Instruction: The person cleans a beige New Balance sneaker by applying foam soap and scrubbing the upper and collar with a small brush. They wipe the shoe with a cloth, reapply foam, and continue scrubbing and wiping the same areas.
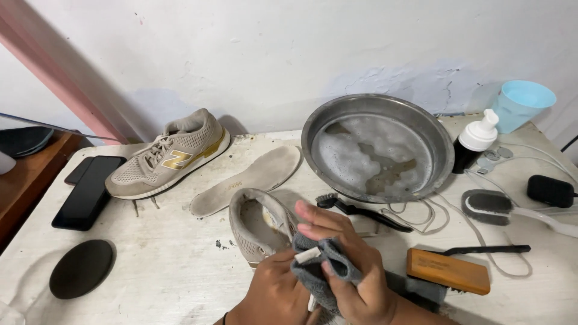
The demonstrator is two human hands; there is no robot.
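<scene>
My left hand [274, 295] and my right hand [349, 271] are together low in the middle, both closed on a grey cloth [322, 268] wrapped around something small and white. Just behind them a beige sneaker [256, 225] lies on the white table, its opening facing me, partly hidden by my hands. Its partner, a beige sneaker [168, 156] with gold trim, stands at the back left. A loose insole [250, 177] lies between the two.
A metal basin [376, 147] with soapy water sits at the back. Around it are a black brush [358, 209], a wooden brush [448, 271], a white-handled brush [500, 207], a foam bottle [475, 141], a blue cup [521, 103], two phones [87, 189] and a dark round pad [81, 268].
</scene>
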